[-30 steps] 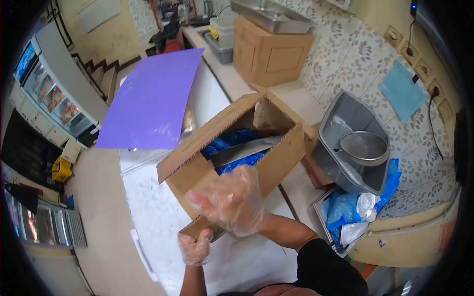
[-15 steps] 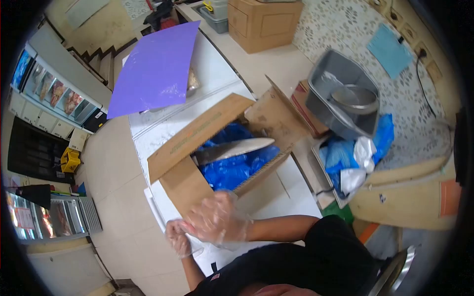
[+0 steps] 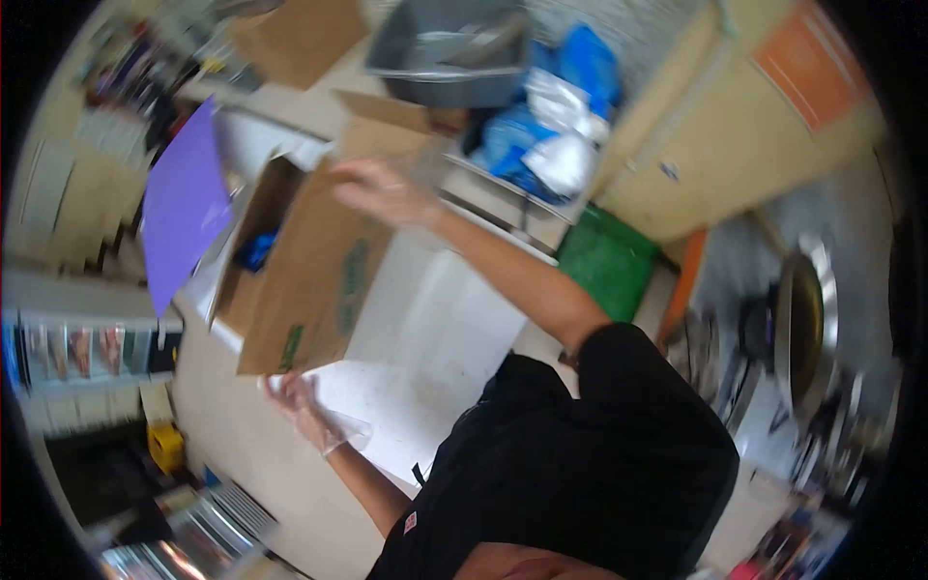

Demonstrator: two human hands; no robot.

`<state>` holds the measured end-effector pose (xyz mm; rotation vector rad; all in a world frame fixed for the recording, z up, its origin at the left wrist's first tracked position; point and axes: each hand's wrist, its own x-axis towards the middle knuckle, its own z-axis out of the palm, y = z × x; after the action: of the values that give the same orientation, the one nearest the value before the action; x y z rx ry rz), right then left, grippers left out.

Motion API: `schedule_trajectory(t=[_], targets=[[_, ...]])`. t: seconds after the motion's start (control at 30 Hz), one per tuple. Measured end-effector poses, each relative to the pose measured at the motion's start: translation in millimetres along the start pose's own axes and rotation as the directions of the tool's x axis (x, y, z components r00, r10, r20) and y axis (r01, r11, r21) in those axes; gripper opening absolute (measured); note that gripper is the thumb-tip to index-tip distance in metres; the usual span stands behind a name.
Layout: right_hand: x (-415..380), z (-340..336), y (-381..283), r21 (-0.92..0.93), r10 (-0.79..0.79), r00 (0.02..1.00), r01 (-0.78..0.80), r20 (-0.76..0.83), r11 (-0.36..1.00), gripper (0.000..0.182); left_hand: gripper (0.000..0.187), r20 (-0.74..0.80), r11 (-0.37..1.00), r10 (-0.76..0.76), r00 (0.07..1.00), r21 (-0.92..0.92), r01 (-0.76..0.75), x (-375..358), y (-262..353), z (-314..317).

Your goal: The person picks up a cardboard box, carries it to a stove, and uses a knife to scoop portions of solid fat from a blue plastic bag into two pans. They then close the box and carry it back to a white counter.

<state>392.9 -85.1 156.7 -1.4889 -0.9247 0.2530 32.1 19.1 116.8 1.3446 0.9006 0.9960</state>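
A brown cardboard box (image 3: 319, 271) with green printing on its near panel stands at the edge of the white table, its top open. Blue plastic (image 3: 256, 251) shows inside, mostly hidden behind that raised panel. My left hand (image 3: 302, 408), in a clear plastic glove, has its fingertips at the panel's lower left corner. The gloved right hand (image 3: 387, 196) is at the far right end of the same panel, fingers along its upper edge and somewhat blurred. A purple sheet (image 3: 184, 203) leans beyond the box on the left.
Behind the box is a grey tub (image 3: 449, 58). Beside it lie blue and white plastic bags (image 3: 556, 126) in a tray. A green crate (image 3: 609, 256) is low on the right, with a large pan (image 3: 800, 333) farther right. The white table (image 3: 416, 358) extends toward me.
The view has swung to the right. My hands, which were close together in front of the box, have moved apart to two ends of its printed panel.
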Motion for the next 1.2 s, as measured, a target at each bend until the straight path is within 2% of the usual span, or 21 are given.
schedule_trajectory(t=[0.03,0.1,0.13,0.17,0.23,0.33,0.37,0.43,0.5,0.53,0.6,0.67,0.73,0.9,0.97,1.03,1.07,1.1,1.13,1.17,1.2], targets=[[11,10,20,-0.098,-0.207,0.976,0.213,0.070,0.972,0.043,0.061,-0.053,0.965,0.130,0.990,0.236,-0.114,18,-9,-4],[2,24,30,-0.264,-0.211,0.967,0.169,-0.141,0.949,0.046,0.058,-0.084,0.978,0.147,0.986,0.162,-0.132,44,-22,-15],[-1,16,12,-0.016,-0.051,0.993,0.050,-0.108,0.999,0.051,0.056,-0.120,0.980,0.163,0.979,0.130,-0.148,50,-21,-18],[-2,17,12,0.001,-0.016,0.987,0.016,-0.162,1.000,0.054,0.058,-0.105,0.936,0.200,0.974,0.315,-0.158,53,-19,-13],[1,17,12,0.034,0.046,0.968,-0.039,-0.248,0.999,0.059,0.061,-0.082,0.740,0.278,0.957,0.653,-0.159,57,-18,1],[-8,3,2,-0.004,0.279,0.957,-0.280,-0.083,0.960,0.066,0.061,-0.045,0.271,0.364,0.931,0.961,-0.059,65,-38,0],[-13,13,13,-0.098,0.190,0.956,-0.217,-0.225,0.971,0.067,0.062,-0.041,0.152,0.382,0.923,0.988,-0.020,65,-41,-4],[-38,28,28,-0.044,0.089,0.942,-0.109,-0.323,0.993,0.068,0.063,-0.074,0.141,0.416,0.906,0.990,0.016,65,-37,-4],[-72,28,13,-0.034,0.057,0.921,-0.076,-0.386,0.997,0.066,0.071,-0.399,0.727,0.194,0.896,0.672,0.142,45,5,34],[-89,27,5,-0.030,0.040,0.908,-0.058,-0.416,0.998,0.066,0.076,-0.538,0.899,0.071,0.840,0.400,0.180,35,27,54],[-146,25,-15,-0.043,0.078,0.899,-0.107,-0.432,0.993,0.061,0.076,-0.482,0.990,0.026,0.876,0.133,0.044,16,37,57],[-205,33,-29,-0.045,0.016,0.883,-0.042,-0.468,0.998,0.050,0.075,-0.419,0.985,-0.025,0.907,-0.165,-0.049,4,34,51],[-246,43,-38,-0.113,-0.071,0.899,0.024,-0.433,0.993,0.035,0.066,-0.326,0.916,-0.118,0.938,-0.401,-0.024,20,20,28],[-344,61,-66,-0.204,-0.232,0.957,0.195,-0.173,0.959,0.018,0.051,-0.067,0.820,0.039,0.997,-0.568,-0.070,61,-39,-43],[-357,48,-91,-0.147,-0.295,0.955,0.288,-0.027,0.946,0.030,0.049,0.057,0.751,0.134,0.989,-0.658,-0.064,69,-50,-55],[-359,14,-118,-0.260,-0.246,0.952,0.288,0.185,0.921,0.035,0.050,0.203,0.719,0.212,0.956,-0.695,-0.012,78,-49,-65],[-355,-2,-122,-0.305,-0.243,0.952,0.290,0.184,0.907,0.030,0.052,0.287,0.721,0.244,0.926,-0.693,0.024,84,-47,-72],[-350,-17,-124,-0.353,-0.235,0.956,0.284,0.176,0.891,0.025,0.054,0.379,0.730,0.276,0.883,-0.680,0.063,90,-43,-82],[-349,-28,-128,-0.336,-0.134,0.988,0.151,0.072,0.930,0.020,0.057,0.470,0.748,0.292,0.833,-0.655,0.108,97,-41,-95],[-344,-41,-131,-0.307,-0.025,0.999,0.013,-0.034,0.952,0.016,0.060,0.440,0.821,0.189,0.878,-0.562,0.104,73,-4,-84],[-338,-58,-126,-0.367,-0.023,0.997,-0.003,-0.068,0.930,0.016,0.063,0.393,0.880,0.091,0.915,-0.462,0.111,60,18,-80]])
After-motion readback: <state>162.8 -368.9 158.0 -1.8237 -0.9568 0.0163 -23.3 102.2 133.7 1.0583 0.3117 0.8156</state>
